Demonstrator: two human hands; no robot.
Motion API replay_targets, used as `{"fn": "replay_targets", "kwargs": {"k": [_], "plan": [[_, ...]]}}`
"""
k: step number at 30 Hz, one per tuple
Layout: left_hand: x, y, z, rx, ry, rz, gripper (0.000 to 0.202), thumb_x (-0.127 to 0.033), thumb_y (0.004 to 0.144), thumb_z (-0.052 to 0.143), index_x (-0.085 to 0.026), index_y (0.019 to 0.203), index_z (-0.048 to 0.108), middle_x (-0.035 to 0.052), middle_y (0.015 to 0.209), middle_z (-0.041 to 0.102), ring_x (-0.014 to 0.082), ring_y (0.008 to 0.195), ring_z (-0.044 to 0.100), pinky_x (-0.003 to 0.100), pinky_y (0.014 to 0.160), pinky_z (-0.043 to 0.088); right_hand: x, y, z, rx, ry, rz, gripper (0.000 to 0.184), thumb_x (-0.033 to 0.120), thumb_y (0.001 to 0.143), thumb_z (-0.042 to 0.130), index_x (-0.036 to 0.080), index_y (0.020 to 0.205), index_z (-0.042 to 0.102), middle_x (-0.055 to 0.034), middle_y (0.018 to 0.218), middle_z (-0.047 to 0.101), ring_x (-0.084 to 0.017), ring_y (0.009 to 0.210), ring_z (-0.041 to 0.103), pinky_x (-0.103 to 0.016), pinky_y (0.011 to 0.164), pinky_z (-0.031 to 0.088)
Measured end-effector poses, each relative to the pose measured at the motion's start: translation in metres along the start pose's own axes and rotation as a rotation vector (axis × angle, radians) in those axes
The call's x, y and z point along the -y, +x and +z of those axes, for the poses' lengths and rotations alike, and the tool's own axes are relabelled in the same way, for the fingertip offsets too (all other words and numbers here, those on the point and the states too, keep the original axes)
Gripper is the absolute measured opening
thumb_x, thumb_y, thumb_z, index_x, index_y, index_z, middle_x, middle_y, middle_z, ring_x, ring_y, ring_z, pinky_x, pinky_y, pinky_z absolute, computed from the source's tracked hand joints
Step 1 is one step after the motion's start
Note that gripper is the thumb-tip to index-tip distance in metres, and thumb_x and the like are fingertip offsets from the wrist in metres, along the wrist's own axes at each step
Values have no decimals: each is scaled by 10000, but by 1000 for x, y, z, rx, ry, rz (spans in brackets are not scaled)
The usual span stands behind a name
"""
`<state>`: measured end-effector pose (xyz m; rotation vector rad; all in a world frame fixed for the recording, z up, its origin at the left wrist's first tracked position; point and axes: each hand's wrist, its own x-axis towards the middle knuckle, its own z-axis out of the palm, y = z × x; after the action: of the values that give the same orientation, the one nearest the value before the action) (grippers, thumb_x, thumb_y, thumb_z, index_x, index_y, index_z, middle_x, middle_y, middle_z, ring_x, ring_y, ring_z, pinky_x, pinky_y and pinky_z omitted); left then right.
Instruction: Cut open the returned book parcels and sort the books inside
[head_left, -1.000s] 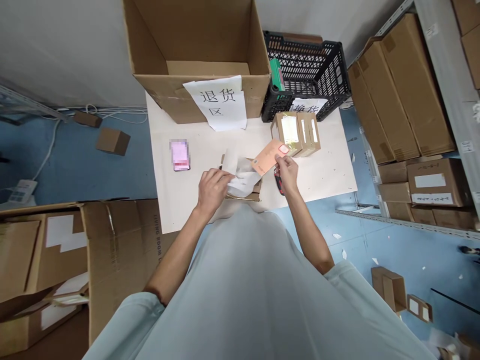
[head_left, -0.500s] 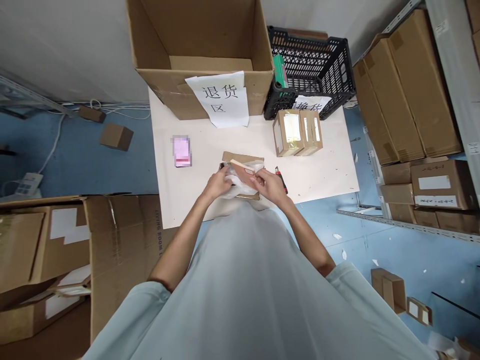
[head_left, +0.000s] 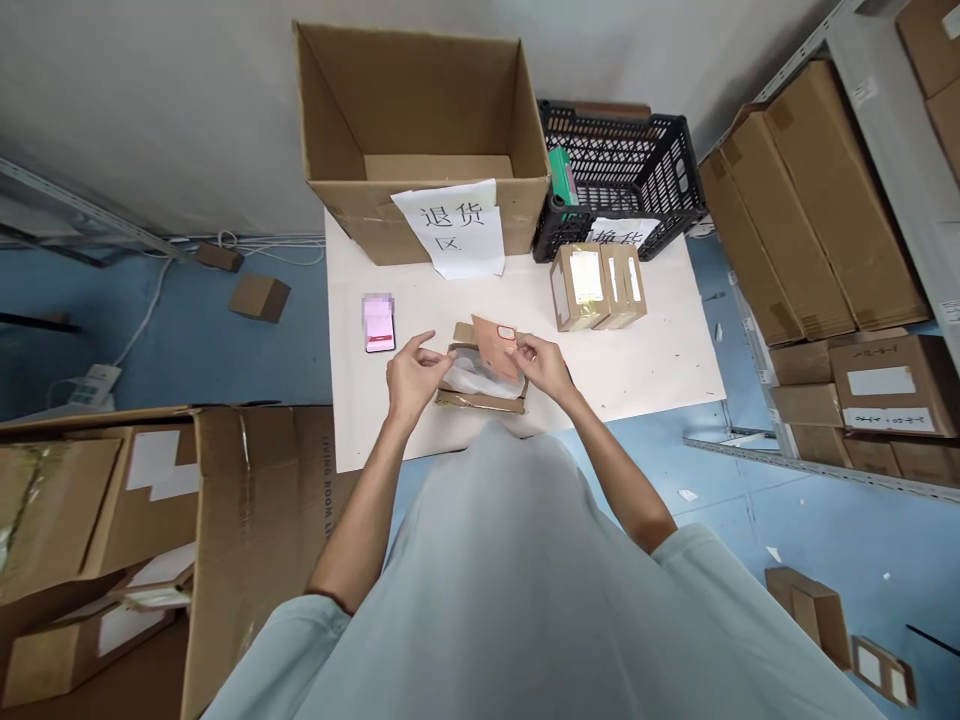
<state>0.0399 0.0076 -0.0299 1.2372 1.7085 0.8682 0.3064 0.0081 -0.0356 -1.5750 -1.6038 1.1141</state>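
Observation:
A small open cardboard box (head_left: 480, 402) lies near the front edge of the white table, with whitish plastic wrapping (head_left: 474, 374) inside it. Above the box, my right hand (head_left: 545, 368) pinches the lower right edge of a thin orange booklet (head_left: 493, 347), which is tilted and bears a small white label with a red outline. My left hand (head_left: 415, 380) is at the box's left side, fingers apart, its thumb close to the box's upper left corner; I cannot tell whether it touches. Nothing shows in that hand.
A phone (head_left: 379, 325) lies left on the table (head_left: 405, 290). Behind stand a large open carton (head_left: 337, 205) with a paper sign and a black plastic crate (head_left: 667, 165) holding a green box (head_left: 561, 175). Small parcels (head_left: 581, 290) sit before the crate. Cartons (head_left: 810, 220) fill shelving at right.
My left hand has let go of the wrapping and moved left. The booklet has turned more upright in my right hand, leaving the box and wrapping more exposed. The view has shifted slightly.

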Motion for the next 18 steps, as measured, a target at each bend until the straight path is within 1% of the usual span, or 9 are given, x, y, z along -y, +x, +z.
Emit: {"fn": "replay_targets", "kwargs": {"k": [2, 4, 6, 8, 11, 13, 15, 17, 18], "plan": [[-7, -2, 4, 74, -160, -21, 740, -561, 802, 932, -137, 1393, 795, 132, 1101, 894, 313, 1131, 828, 454, 1122, 604, 14, -2, -18, -2, 216, 13, 579, 812, 917, 768, 250, 852, 648, 29, 726, 594, -153, 658, 523, -274, 627, 410], [-18, -4, 7, 200, -312, -57, 811, -679, 746, 972, -134, 1328, 825, 173, 1212, 880, 343, 1215, 809, 460, 1119, 615, 30, -5, -33, 28, 372, 47, 648, 867, 831, 838, 258, 813, 620, 49, 672, 559, -135, 599, 490, -264, 565, 392], [-32, -9, 9, 304, -394, -85, 833, -768, 678, 1001, -145, 1215, 867, 179, 1202, 879, 365, 1212, 806, 471, 1097, 630, 44, -7, -45, 40, 465, 63, 681, 874, 788, 888, 260, 770, 593, 62, 631, 537, -116, 555, 463, -254, 528, 377], [-46, -14, 10, 345, -435, -70, 794, -802, 641, 1016, -163, 1096, 894, 159, 1114, 884, 359, 1146, 814, 463, 1053, 646, 55, -7, -52, 34, 519, 63, 697, 863, 774, 915, 257, 735, 572, 69, 611, 531, -100, 531, 450, -241, 505, 366], [-62, -20, 10, 326, -478, -8, 711, -782, 661, 1025, -182, 1025, 908, 132, 1047, 880, 318, 1049, 810, 423, 973, 656, 62, -5, -57, 18, 570, 62, 697, 835, 758, 948, 247, 717, 577, 73, 597, 543, -80, 504, 460, -223, 475, 351], [-68, -22, 12, 283, -488, 33, 688, -770, 683, 1020, -186, 1031, 916, 120, 1058, 879, 284, 987, 794, 393, 913, 650, 63, -2, -58, -28, 583, 69, 662, 808, 742, 973, 237, 778, 639, 62, 626, 604, -83, 509, 520, -215, 467, 372], [-72, -23, 14, 215, -473, 76, 681, -772, 706, 1004, -186, 1043, 922, 101, 1046, 874, 250, 914, 767, 364, 847, 633, 62, 1, -56, -103, 583, 77, 654, 790, 727, 987, 232, 946, 723, 30, 726, 716, -116, 569, 638, -216, 476, 439], [-76, -25, 18, 129, -432, 136, 649, -771, 769, 963, -187, 1048, 925, 81, 1011, 865, 227, 857, 745, 347, 801, 615, 64, 2, -50, -168, 576, 78, 706, 784, 726, 982, 239, 1112, 751, -19, 895, 818, -174, 710, 767, -237, 524, 549], [-77, -27, 21, 86, -399, 179, 614, -759, 819, 933, -189, 1050, 926, 75, 1005, 863, 225, 853, 745, 344, 795, 611, 65, 2, -44, -186, 569, 73, 712, 781, 741, 971, 242, 1155, 757, -47, 995, 851, -203, 801, 813, -257, 572, 608]]}}
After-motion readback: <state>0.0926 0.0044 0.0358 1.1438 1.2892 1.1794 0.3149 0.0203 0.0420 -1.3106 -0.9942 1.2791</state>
